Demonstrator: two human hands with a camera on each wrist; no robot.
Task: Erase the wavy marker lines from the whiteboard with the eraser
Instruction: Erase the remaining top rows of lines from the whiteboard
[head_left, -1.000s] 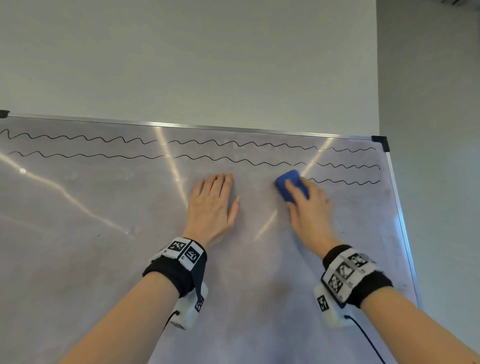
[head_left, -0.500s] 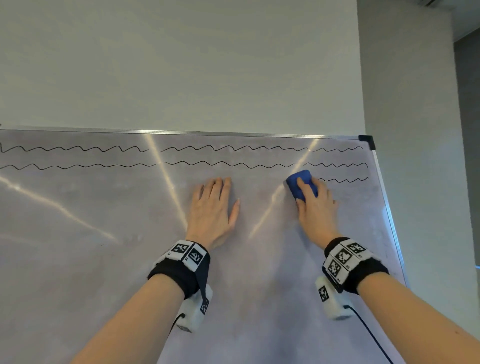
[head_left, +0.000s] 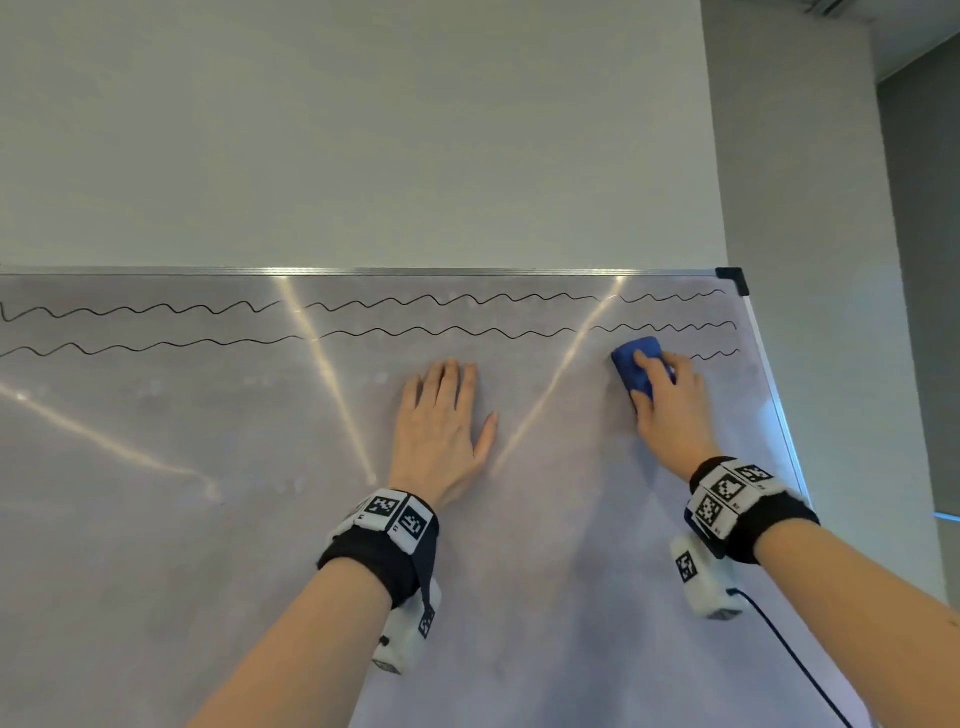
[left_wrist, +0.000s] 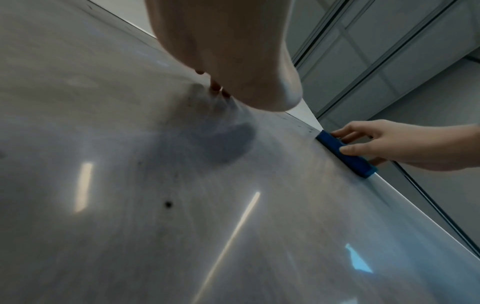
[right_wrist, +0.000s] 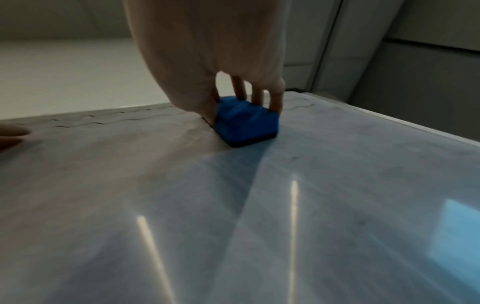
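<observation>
Right hand (head_left: 670, 410) grips blue eraser (head_left: 636, 366) on whiteboard (head_left: 156, 519), beside third line's stub (head_left: 719, 355) | left hand (head_left: 441, 431) flat, fingers straight, well left of eraser

Soft, even indoor light fills the head view, which is sharp throughout. Long bright streaks of glare fan across the glossy whiteboard (head_left: 208, 519) and break the wavy marker lines (head_left: 441, 301) where they cross them. Both wrist views are dimmer and greyer. In the left wrist view the left hand (left_wrist: 221, 51) looms blurred and casts a dark smudge of shadow. In the right wrist view the eraser (right_wrist: 246, 121) throws a wedge of shadow nearward; a pale blue reflection glows at right, and straight edges bow.
</observation>
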